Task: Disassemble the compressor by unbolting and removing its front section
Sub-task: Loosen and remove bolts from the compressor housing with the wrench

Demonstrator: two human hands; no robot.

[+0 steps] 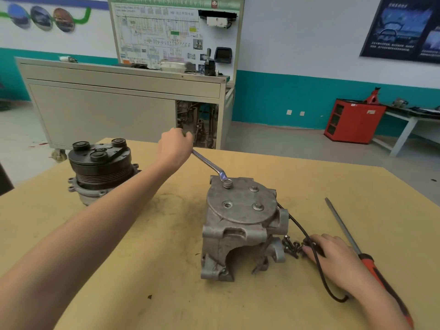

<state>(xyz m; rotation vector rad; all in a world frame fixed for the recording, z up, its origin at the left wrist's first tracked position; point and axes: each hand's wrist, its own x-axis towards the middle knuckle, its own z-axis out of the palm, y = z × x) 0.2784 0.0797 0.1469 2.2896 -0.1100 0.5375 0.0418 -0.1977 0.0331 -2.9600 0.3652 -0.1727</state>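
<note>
On the wooden table [142, 258], the compressor body [240, 234] stands on end just right of centre with its round plate facing up. The pulley section [100, 167] sits well apart at the far left.

My left hand [175, 146] is wrapped tight round the far end of the wrench [207, 163]. The wrench's long axis runs from my fist toward me and to the right, and its ring end sits over the far bolt [227, 183] on the plate. So the bolt lies right of and nearer than my grip, and any pull must swing round it.

My right hand [333, 256] lies relaxed, holding nothing, beside the body's base. Its fingertips are at the loose bolts [291, 246] and the black cable [319, 270]. I judge it the nearer hand for steadying the housing.
</note>
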